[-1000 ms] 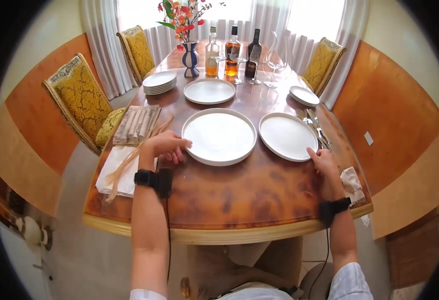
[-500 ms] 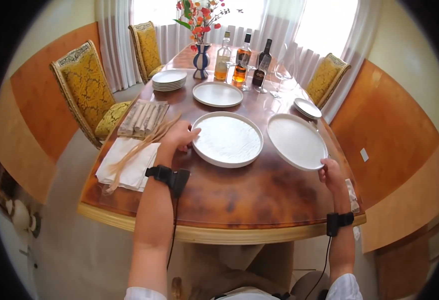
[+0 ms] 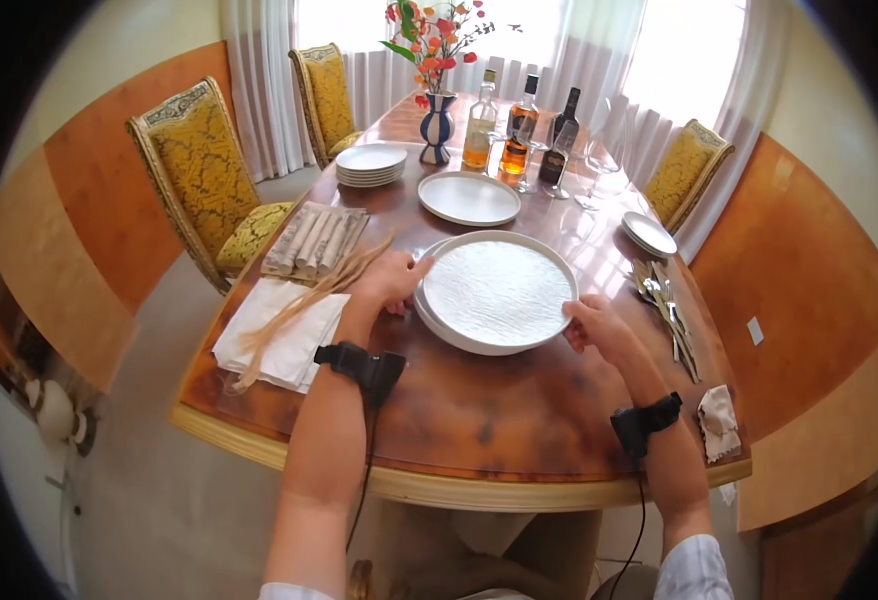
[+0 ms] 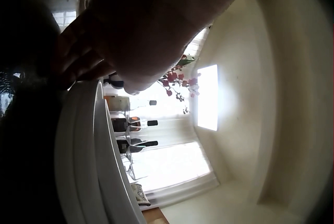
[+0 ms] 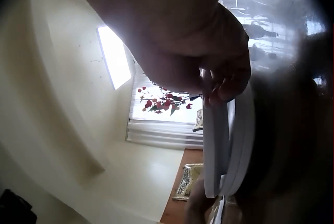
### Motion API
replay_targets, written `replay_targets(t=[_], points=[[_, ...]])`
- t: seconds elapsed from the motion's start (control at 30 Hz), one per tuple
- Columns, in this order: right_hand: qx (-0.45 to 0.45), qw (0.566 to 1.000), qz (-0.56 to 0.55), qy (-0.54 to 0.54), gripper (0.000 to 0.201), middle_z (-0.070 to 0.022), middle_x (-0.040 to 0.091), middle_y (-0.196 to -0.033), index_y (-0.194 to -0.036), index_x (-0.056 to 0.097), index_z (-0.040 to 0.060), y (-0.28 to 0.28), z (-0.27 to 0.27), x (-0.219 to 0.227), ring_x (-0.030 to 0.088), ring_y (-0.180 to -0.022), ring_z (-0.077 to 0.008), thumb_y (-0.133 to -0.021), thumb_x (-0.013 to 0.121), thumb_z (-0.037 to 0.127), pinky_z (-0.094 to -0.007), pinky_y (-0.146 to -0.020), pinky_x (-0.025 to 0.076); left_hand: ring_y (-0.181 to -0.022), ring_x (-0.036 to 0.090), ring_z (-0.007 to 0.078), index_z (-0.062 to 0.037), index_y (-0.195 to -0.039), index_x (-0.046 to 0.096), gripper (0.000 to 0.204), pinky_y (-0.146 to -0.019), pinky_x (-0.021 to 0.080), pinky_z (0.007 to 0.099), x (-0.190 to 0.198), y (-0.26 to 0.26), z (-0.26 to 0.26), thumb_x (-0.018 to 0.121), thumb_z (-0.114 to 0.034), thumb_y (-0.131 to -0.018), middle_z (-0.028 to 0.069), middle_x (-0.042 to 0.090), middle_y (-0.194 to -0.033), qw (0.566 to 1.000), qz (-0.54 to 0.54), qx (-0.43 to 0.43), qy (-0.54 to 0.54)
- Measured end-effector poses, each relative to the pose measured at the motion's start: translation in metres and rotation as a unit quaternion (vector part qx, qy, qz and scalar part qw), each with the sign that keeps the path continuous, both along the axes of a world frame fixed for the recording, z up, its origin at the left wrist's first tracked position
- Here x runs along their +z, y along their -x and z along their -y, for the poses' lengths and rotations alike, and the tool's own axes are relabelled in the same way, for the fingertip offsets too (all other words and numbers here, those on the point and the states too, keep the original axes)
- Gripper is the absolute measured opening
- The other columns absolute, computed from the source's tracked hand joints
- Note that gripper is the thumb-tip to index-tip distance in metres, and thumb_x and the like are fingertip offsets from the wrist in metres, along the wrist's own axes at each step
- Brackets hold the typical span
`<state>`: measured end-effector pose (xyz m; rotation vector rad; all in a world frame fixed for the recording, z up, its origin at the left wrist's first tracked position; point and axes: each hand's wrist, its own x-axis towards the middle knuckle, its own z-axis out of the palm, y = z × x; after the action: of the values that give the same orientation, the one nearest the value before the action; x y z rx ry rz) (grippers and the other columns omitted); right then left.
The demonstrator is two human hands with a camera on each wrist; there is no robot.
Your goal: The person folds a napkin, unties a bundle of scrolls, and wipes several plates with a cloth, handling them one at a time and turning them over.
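My right hand [image 3: 599, 328] pinches the right rim of a white plate [image 3: 499, 290], thumb above and fingers beneath. This plate lies over another white plate [image 3: 431, 322], whose edge shows at the left and front. In the right wrist view a narrow gap separates the held plate [image 5: 211, 146] from the rims [image 5: 241, 135] below it. My left hand [image 3: 391, 278] grips the left side of the lower plate, thumb at the rim. The left wrist view has its fingers [image 4: 86, 65] low beside the stacked rims [image 4: 83, 146].
Behind stand another white plate [image 3: 469, 198], a stack of smaller plates [image 3: 371, 168], a vase [image 3: 437, 130], bottles [image 3: 515, 150] and wine glasses [image 3: 599, 165]. Napkins [image 3: 274, 335] and straw-like strands lie left; cutlery [image 3: 671, 315], small plates [image 3: 649, 234] and a cloth [image 3: 719, 425] lie right.
My right hand has lifted the right-hand plate and carried it left over the middle plate, baring the cutlery. My left hand has stayed at the middle plate's left rim.
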<state>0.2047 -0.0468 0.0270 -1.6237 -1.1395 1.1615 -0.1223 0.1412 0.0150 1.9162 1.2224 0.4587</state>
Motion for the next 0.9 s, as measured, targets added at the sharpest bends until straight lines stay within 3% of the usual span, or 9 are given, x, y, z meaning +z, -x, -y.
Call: replay_targets(t=[0.1, 0.2, 0.3, 0.4, 0.57, 0.67, 0.83, 0.9], points=[[-0.019, 0.991, 0.110, -0.070, 0.037, -0.0060, 0.061, -0.067, -0.126, 0.057, -0.0041, 0.002, -0.004, -0.002, 0.057, -0.051, -0.0131, -0.103, 0.060, 0.024, -0.0287, -0.045, 0.047, -0.054, 0.069, 0.0256, 0.0068, -0.115, 0.065, 0.064, -0.048, 0.058, 0.0349, 0.001, -0.001, -0.002, 0.047, -0.054, -0.107, 0.0182, 0.072, -0.078, 1.000, -0.022, -0.012, 0.002], [0.014, 0.988, 0.142, -0.065, 0.053, -0.0067, 0.063, -0.068, -0.144, 0.046, -0.0033, 0.006, -0.003, 0.000, 0.057, -0.051, -0.0127, -0.104, 0.061, 0.028, -0.0288, -0.046, 0.047, -0.053, 0.068, 0.0245, 0.0062, -0.116, 0.065, 0.060, -0.047, 0.056, 0.0345, 0.001, 0.001, -0.003, 0.049, -0.051, -0.107, 0.0169, 0.071, -0.078, 1.000, -0.006, -0.007, 0.019], [0.079, 0.977, 0.194, -0.039, 0.060, -0.0024, 0.059, -0.069, -0.153, 0.039, 0.0032, 0.007, -0.010, 0.008, 0.054, -0.051, -0.0103, -0.106, 0.062, 0.032, -0.0267, -0.045, 0.044, -0.052, 0.067, 0.0236, 0.0055, -0.116, 0.064, 0.058, -0.045, 0.054, 0.0342, 0.001, 0.001, -0.003, 0.051, -0.050, -0.106, 0.0150, 0.071, -0.079, 0.999, 0.021, -0.008, 0.028], [0.040, 0.975, 0.202, -0.087, 0.064, -0.0069, 0.066, -0.071, -0.146, 0.047, -0.0027, 0.009, -0.010, -0.004, 0.059, -0.053, -0.0126, -0.104, 0.064, 0.043, -0.0293, -0.048, 0.047, -0.051, 0.066, 0.0227, 0.0039, -0.114, 0.065, 0.054, -0.043, 0.052, 0.0342, 0.001, 0.002, 0.001, 0.052, -0.048, -0.106, 0.0132, 0.070, -0.078, 0.999, 0.028, -0.020, 0.025], [0.045, 0.978, 0.165, -0.119, 0.064, -0.0075, 0.068, -0.072, -0.142, 0.052, -0.0044, -0.006, -0.014, -0.023, 0.062, -0.056, -0.0143, -0.105, 0.061, 0.046, -0.0293, -0.051, 0.050, -0.051, 0.064, 0.0203, 0.0019, -0.110, 0.066, 0.046, -0.042, 0.050, 0.0334, 0.005, -0.006, 0.010, 0.055, -0.042, -0.104, 0.0118, 0.069, -0.076, 1.000, 0.012, -0.008, 0.007], [0.032, 0.985, 0.123, -0.116, 0.063, -0.0085, 0.069, -0.074, -0.140, 0.053, -0.0050, -0.007, -0.012, -0.023, 0.064, -0.058, -0.0151, -0.105, 0.060, 0.046, -0.0295, -0.051, 0.052, -0.050, 0.061, 0.0155, 0.0004, -0.119, 0.060, 0.041, -0.041, 0.049, 0.0298, 0.018, -0.008, 0.016, 0.054, -0.038, -0.107, 0.0058, 0.066, -0.074, 0.997, -0.029, -0.009, 0.069], [0.018, 0.993, 0.023, -0.111, 0.060, -0.0118, 0.071, -0.077, -0.135, 0.057, -0.0078, -0.021, -0.023, -0.038, 0.066, -0.057, -0.0169, -0.105, 0.060, 0.045, -0.0308, -0.050, 0.053, -0.048, 0.062, 0.0140, -0.0010, -0.094, 0.070, 0.049, -0.044, 0.049, 0.0251, 0.009, 0.010, 0.006, 0.060, -0.048, -0.105, 0.0050, 0.069, -0.071, 0.992, 0.000, -0.079, 0.102], [0.034, 0.995, -0.018, -0.093, 0.058, -0.0129, 0.071, -0.076, -0.129, 0.061, -0.0091, -0.027, -0.032, -0.046, 0.066, -0.055, -0.0179, -0.105, 0.060, 0.044, -0.0313, -0.050, 0.054, -0.048, 0.062, 0.0137, -0.0014, -0.094, 0.070, 0.050, -0.044, 0.049, 0.0251, 0.012, 0.012, 0.006, 0.059, -0.049, -0.105, 0.0047, 0.069, -0.070, 0.993, -0.015, -0.064, 0.100]])
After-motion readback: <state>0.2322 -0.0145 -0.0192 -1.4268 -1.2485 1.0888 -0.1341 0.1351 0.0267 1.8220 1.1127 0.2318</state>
